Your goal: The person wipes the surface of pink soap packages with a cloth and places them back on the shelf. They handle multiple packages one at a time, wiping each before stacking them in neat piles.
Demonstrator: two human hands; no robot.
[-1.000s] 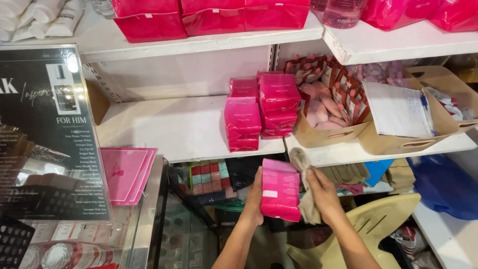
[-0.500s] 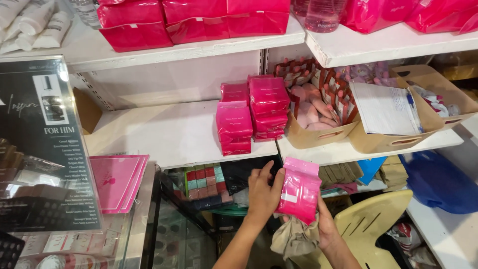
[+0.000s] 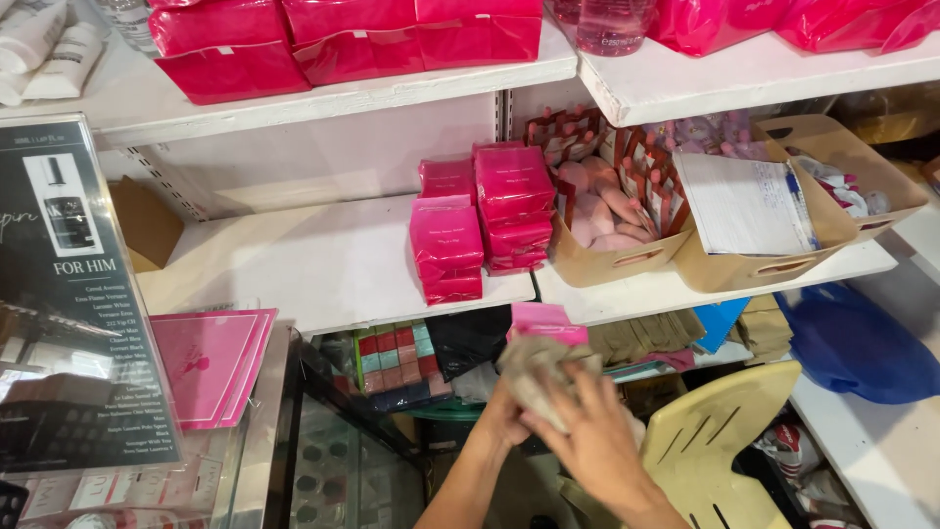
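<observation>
A pink wrapped package (image 3: 544, 320) is held low in front of the middle shelf, with only its top edge showing. A beige cloth (image 3: 534, 370) lies over its front. My right hand (image 3: 590, 438) presses the cloth against the package with spread fingers. My left hand (image 3: 502, 419) grips the package from the left and behind. Just above, on the white shelf (image 3: 323, 264), stand stacks of the same pink packages (image 3: 447, 247), with a taller stack (image 3: 513, 201) beside them.
Cardboard trays sit on the shelf to the right, one with pink items (image 3: 607, 223), one with papers (image 3: 749, 206). A yellow plastic chair (image 3: 725, 441) and a blue bag (image 3: 862, 343) are lower right. A dark sign (image 3: 69, 294), pink cards (image 3: 211, 362) and a glass cabinet (image 3: 333, 460) stand left.
The pink package has dropped lower. The beige cloth, earlier hanging behind and below it, now covers its front, with my right hand moved onto it.
</observation>
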